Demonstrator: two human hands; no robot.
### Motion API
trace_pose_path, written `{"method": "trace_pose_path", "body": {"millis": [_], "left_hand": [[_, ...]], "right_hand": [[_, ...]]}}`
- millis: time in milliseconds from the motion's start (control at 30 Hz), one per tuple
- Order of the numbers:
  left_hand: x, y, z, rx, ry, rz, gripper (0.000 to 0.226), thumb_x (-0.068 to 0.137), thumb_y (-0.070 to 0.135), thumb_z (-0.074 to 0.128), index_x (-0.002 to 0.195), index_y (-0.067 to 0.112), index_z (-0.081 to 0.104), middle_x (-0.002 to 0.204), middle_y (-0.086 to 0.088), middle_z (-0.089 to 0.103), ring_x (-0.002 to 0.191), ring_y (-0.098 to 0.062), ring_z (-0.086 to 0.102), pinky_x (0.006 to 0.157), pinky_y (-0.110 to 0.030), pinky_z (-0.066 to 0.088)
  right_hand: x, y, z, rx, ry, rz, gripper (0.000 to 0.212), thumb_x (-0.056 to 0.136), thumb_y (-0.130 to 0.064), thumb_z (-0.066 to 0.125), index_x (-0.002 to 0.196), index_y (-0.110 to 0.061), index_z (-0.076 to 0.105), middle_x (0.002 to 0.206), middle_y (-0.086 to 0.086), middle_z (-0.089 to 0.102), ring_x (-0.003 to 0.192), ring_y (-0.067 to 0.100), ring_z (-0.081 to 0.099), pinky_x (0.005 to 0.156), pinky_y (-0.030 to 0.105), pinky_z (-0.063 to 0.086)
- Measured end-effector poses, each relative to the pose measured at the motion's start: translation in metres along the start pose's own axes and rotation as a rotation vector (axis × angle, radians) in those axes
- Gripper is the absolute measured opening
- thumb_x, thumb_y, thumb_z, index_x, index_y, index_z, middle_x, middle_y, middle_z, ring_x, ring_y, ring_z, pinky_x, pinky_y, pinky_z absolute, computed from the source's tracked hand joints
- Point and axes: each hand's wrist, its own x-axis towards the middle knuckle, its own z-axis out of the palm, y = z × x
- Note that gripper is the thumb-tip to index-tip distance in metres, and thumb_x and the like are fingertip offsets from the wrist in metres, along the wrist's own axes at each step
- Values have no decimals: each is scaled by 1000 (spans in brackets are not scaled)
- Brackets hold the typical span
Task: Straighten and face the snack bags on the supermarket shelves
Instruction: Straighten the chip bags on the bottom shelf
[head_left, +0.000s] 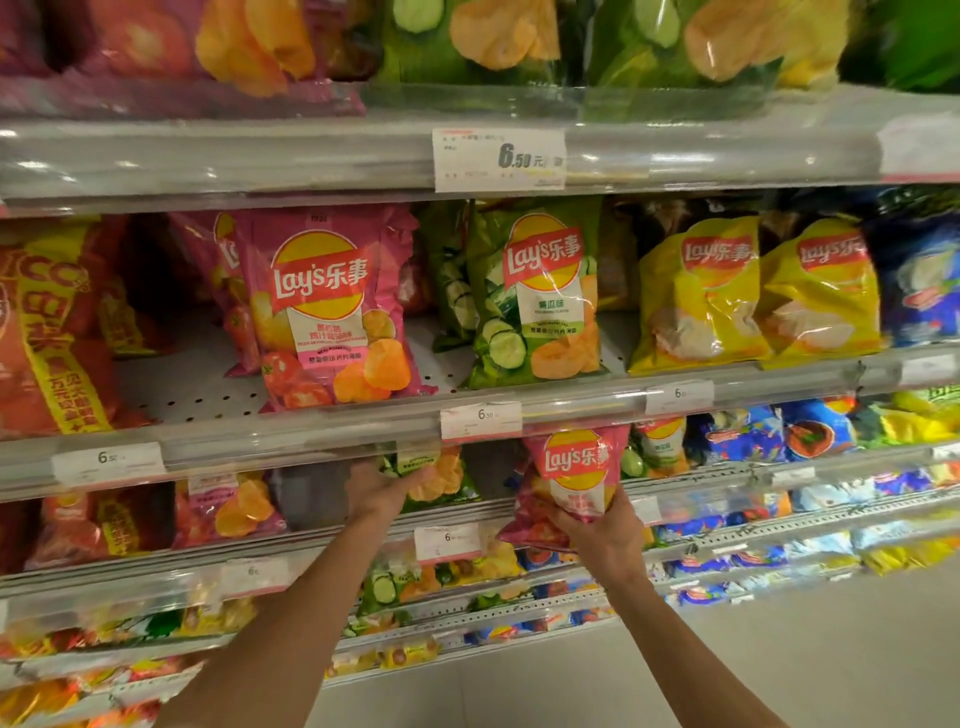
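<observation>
My right hand (605, 532) grips the bottom of a pink Lay's bag (574, 470) and holds it upright in front of the third shelf. My left hand (382, 491) reaches under the shelf rail and holds a green cucumber Lay's bag (441, 480) on that same shelf; the bag's top is hidden behind the rail. One shelf up, a pink Lay's bag (332, 312) and a green one (535, 296) stand facing out, with two yellow bags (696, 296) to their right.
Clear price rails (311, 431) with white tags run along each shelf edge. Red bags (52, 332) fill the left side, blue bags (919, 280) the right. A gap of bare perforated shelf (197, 384) lies left of the upper pink bag. Lower shelves hold more snacks; grey floor (779, 649) at lower right.
</observation>
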Motion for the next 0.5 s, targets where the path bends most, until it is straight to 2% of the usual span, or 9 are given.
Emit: {"method": "trace_pose_path", "body": {"millis": [67,133,267,333,400,500], "left_hand": [[-6,3,15,-17,12,29,49,65,40,91,99,10,74,107,-12,74,106,-28,68,90,-34,54],[-12,5,28,-6,19,44,40,64,38,92,88,13,72,101,-11,76,101,-26,70,83,-31,53],[-17,6,49,25,69,86,43,62,40,92,83,11,68,94,-13,76,91,-25,72,72,-31,53],[-16,6,56,41,55,104,46,62,42,92,85,11,67,96,-14,76,91,-25,72,72,-31,53],[-15,8,59,96,15,93,51,63,48,90,86,11,64,98,-14,75,93,-27,70,77,-34,54],[-12,10,60,169,-25,65,64,64,56,87,100,8,65,103,-12,72,99,-30,68,83,-39,54]], "right_hand": [[-2,10,-12,60,20,10,70,66,-39,94,122,-20,56,98,-9,67,85,11,66,66,21,51],[-4,20,-21,95,42,17,68,64,-36,95,119,-17,60,97,-5,72,87,15,70,64,22,53],[-10,30,-28,96,39,7,64,63,-33,96,116,-19,62,95,-8,73,83,7,70,58,12,51],[-13,33,-27,82,20,8,63,64,-31,96,115,-18,62,95,-8,72,82,7,69,57,12,51],[-15,35,-23,80,2,12,62,65,-30,96,115,-17,62,95,-7,72,83,9,70,59,14,54],[-19,30,-15,64,-44,0,66,65,-33,96,119,-16,61,100,-3,73,90,16,71,73,31,61]]}}
